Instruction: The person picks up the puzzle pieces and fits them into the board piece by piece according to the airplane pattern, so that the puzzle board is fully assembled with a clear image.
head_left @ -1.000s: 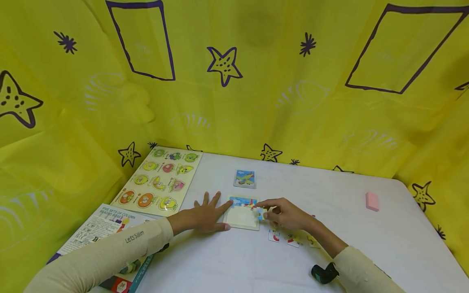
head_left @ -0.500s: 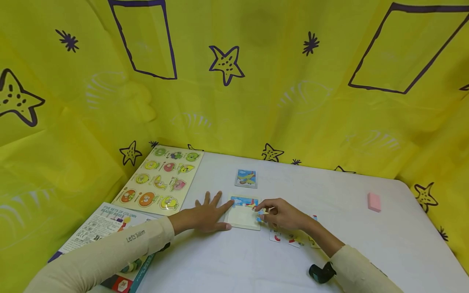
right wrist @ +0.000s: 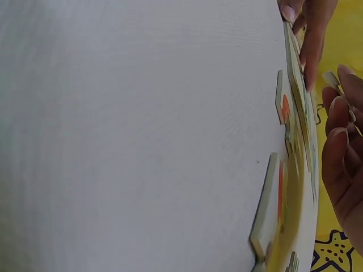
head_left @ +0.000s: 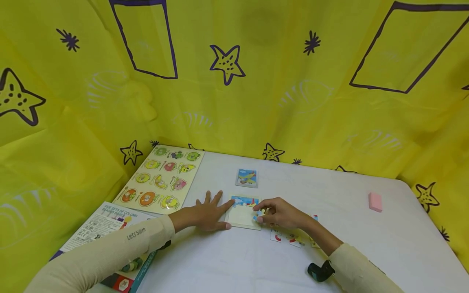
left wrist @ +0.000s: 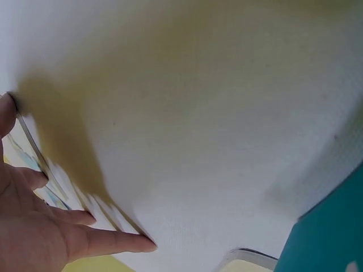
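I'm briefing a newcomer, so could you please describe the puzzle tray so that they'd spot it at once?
On the white table, look between the left hand and the right hand. The tray there is small and pale, with a mostly blue picture strip along its far edge. Unlike the fully pictured card just beyond, it is mostly bare.
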Demonstrator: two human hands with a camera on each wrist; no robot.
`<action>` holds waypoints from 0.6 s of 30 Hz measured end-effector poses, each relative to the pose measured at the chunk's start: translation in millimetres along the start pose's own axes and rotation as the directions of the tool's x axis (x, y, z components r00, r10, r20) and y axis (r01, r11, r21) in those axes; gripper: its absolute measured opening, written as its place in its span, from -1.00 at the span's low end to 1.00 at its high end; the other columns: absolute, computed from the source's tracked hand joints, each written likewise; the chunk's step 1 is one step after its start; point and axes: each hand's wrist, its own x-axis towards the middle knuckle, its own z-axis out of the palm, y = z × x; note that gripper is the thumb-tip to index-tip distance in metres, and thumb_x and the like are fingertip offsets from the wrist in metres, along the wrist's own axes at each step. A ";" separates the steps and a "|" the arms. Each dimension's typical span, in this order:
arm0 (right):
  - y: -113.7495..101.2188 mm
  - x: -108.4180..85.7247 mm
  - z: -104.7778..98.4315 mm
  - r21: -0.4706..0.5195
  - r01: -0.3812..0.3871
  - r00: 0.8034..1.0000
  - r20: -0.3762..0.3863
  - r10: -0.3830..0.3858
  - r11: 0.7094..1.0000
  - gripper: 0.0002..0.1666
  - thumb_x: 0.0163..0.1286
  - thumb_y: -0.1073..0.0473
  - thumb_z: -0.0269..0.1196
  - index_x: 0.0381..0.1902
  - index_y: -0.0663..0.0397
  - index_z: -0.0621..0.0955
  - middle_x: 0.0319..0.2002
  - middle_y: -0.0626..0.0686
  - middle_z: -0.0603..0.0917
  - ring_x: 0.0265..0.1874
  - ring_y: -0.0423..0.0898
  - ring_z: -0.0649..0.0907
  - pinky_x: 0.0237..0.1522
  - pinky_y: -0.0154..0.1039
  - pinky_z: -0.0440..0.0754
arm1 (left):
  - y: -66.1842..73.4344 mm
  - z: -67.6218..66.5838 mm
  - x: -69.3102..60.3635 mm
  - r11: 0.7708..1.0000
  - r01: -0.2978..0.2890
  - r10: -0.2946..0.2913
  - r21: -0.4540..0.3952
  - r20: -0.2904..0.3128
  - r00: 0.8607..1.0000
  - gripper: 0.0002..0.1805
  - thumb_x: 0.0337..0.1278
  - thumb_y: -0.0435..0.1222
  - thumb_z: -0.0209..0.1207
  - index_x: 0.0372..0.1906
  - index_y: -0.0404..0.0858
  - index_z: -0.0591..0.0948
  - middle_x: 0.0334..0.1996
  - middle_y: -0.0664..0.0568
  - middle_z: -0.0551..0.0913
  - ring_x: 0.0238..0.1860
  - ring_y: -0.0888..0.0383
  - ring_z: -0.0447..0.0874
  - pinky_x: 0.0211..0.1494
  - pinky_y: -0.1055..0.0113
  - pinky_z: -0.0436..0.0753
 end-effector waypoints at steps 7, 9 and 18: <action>-2.6 0.7 0.7 0.047 -0.014 0.999 0.038 0.012 0.999 -0.53 0.45 0.25 0.26 0.22 0.42 0.54 -0.44 0.20 0.67 -0.60 -0.23 0.51 -0.48 -0.39 0.50 | -1.0 0.1 1.4 1.000 -0.005 0.005 0.000 0.010 1.000 -0.12 0.32 0.28 0.04 0.61 0.10 0.06 0.61 -0.26 -0.09 0.53 -0.54 -0.17 0.34 -0.50 0.18; -3.0 0.8 0.2 0.052 -0.013 0.999 0.050 0.011 0.999 -0.52 0.46 0.26 0.24 0.25 0.43 0.52 -0.43 0.22 0.68 -0.59 -0.22 0.52 -0.49 -0.40 0.49 | -1.2 0.3 1.2 1.000 -0.004 0.004 -0.002 0.007 1.000 -0.12 0.32 0.28 0.05 0.61 0.09 0.07 0.61 -0.26 -0.09 0.53 -0.54 -0.16 0.34 -0.50 0.18; -6.2 -0.3 -1.7 0.046 -0.011 0.995 0.098 0.007 0.999 -0.54 0.50 0.24 0.19 0.28 0.34 0.51 -0.13 0.20 0.67 -0.54 -0.21 0.58 -0.49 -0.39 0.52 | -0.5 -1.8 -0.6 1.000 -0.001 0.001 -0.012 0.007 1.000 -0.11 0.30 0.27 0.08 0.61 0.09 0.08 0.61 -0.25 -0.08 0.53 -0.54 -0.16 0.34 -0.51 0.16</action>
